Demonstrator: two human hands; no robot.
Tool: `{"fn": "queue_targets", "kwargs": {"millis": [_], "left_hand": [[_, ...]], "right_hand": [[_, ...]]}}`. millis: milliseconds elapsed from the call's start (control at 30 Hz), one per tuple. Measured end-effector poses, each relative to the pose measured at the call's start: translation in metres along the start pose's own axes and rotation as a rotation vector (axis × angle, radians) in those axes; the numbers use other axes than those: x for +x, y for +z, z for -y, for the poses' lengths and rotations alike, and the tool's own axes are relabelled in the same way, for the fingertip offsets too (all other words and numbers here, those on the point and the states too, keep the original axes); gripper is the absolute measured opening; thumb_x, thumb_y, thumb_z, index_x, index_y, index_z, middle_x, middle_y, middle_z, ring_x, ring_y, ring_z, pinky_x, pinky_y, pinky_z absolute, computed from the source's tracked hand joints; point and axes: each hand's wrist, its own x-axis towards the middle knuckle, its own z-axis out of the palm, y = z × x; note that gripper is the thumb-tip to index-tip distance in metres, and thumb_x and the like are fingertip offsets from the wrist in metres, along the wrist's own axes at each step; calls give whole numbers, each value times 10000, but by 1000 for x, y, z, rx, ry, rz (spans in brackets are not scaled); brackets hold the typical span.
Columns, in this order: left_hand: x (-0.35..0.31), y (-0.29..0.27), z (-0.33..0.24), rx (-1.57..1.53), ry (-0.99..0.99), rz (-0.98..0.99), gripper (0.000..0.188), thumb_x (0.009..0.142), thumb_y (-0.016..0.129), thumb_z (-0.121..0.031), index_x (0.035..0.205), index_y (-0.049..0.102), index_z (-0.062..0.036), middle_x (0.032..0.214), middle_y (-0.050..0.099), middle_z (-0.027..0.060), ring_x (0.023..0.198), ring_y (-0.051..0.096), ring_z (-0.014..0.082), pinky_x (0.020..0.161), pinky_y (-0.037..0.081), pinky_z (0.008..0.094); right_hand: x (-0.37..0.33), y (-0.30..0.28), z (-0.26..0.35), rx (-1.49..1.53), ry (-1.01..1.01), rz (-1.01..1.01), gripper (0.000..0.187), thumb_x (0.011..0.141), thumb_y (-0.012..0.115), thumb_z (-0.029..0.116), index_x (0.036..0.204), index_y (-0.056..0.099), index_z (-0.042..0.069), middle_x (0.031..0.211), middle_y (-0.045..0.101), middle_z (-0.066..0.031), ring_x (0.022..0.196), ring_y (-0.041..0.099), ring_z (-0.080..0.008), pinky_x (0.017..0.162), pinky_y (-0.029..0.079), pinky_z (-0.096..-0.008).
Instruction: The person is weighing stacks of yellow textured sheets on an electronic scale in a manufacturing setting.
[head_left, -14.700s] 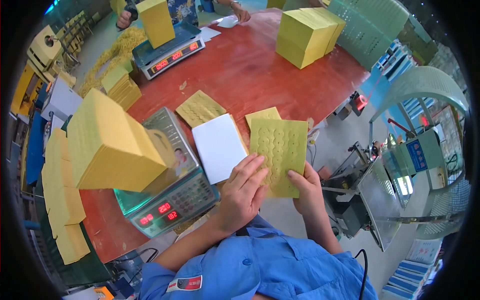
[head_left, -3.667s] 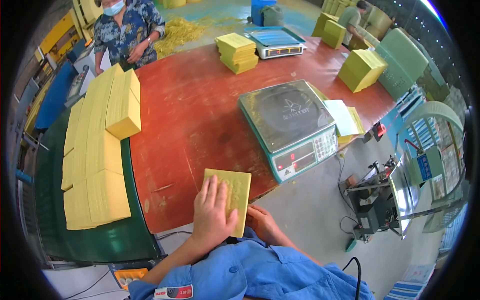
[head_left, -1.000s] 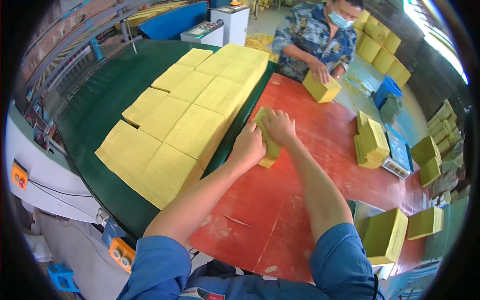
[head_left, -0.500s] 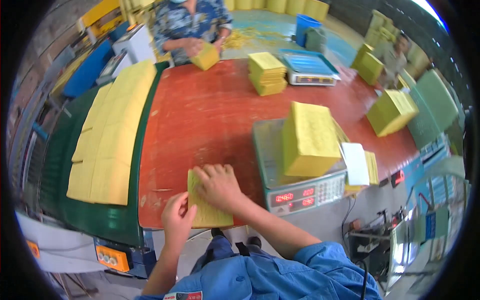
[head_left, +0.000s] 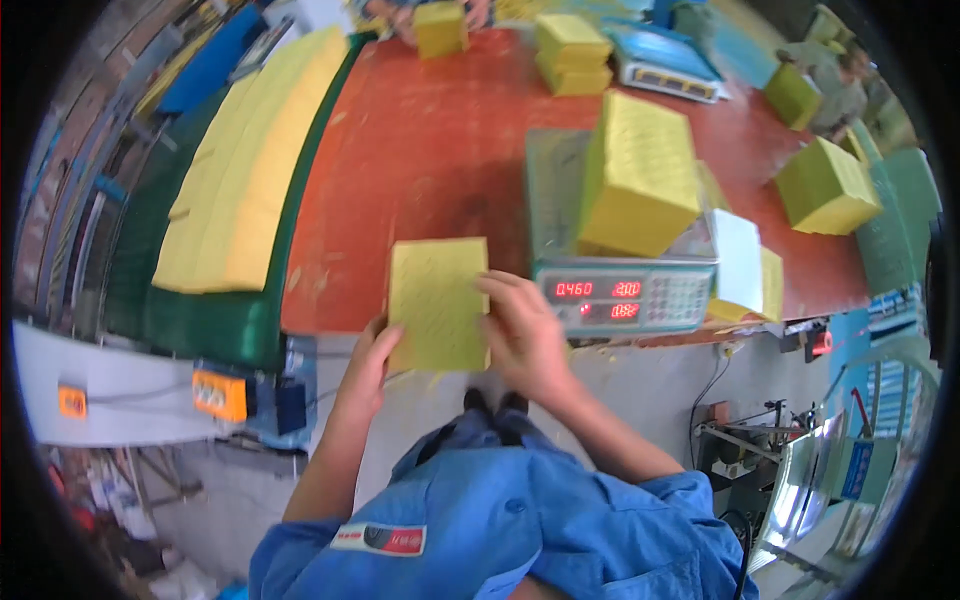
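A rectangular stack of yellow paper sheets (head_left: 438, 300) is held between my hands at the near edge of the red table. My left hand (head_left: 370, 360) grips its lower left side, thumb on top and fingers hidden beneath. At its right side, my right hand (head_left: 528, 340) has bent fingers and thumb against the edge. To the right, a digital scale (head_left: 560, 170) with lit red digits carries a tall yellow paper block (head_left: 645, 170). White paper (head_left: 738, 260) lies beside the scale, over more yellow sheets.
Long rows of yellow paper (head_left: 240, 180) lie on a green conveyor belt (head_left: 245, 320) at left. Across the red table (head_left: 430, 140) are paper blocks (head_left: 572, 55), a second blue-topped scale (head_left: 665, 60) and two people; one person's hands (head_left: 400, 22) hold a block.
My view has tilted down, so the table sits higher. My right hand has gone from the top of the yellow stack to its right edge; the left now grips its left side.
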Motion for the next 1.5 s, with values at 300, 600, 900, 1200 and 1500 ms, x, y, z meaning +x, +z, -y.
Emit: {"fn": "queue_targets", "kwargs": {"millis": [300, 600, 900, 1200, 1500], "left_hand": [[11, -29, 17, 64, -215, 187, 646, 944, 572, -381, 1452, 392, -24, 1398, 521, 105, 1300, 498, 216, 1082, 408, 431], [11, -28, 38, -210, -130, 325, 643, 936, 562, -362, 1451, 399, -13, 1423, 514, 104, 1309, 486, 228, 1112, 355, 412], [-5, -57, 51, -179, -126, 408, 680, 919, 570, -372, 1453, 389, 8, 1421, 511, 123, 1300, 496, 235, 1101, 364, 384], [-12, 48, -86, 16, 257, 367, 798, 836, 643, -421, 1425, 397, 58, 1363, 541, 156, 1255, 530, 244, 1054, 409, 384], [94, 238, -182, 70, 303, 602, 677, 922, 577, -522, 1365, 519, -12, 1312, 579, 120, 1180, 541, 206, 1010, 399, 363]], "right_hand": [[-96, 37, -80, 806, 971, -75, 261, 989, 550, 142, 1193, 564, -22, 1127, 647, -130, 1066, 633, -234, 940, 499, -377], [-101, 67, -73, 1059, 964, -192, 336, 977, 597, 197, 1218, 551, -32, 1131, 636, -127, 1039, 632, -228, 906, 515, -372], [-97, 46, -50, 766, 843, 115, 595, 992, 563, 392, 1407, 450, -20, 1307, 569, -156, 1199, 536, -189, 959, 467, -327], [-4, -73, 28, 581, 390, 17, 621, 990, 560, 394, 1426, 432, -30, 1362, 541, -121, 1247, 507, -216, 1057, 396, -355], [99, -223, -9, 551, 384, -233, 462, 1024, 482, 392, 1193, 625, -13, 934, 666, -45, 790, 612, -100, 707, 496, -270]]}}
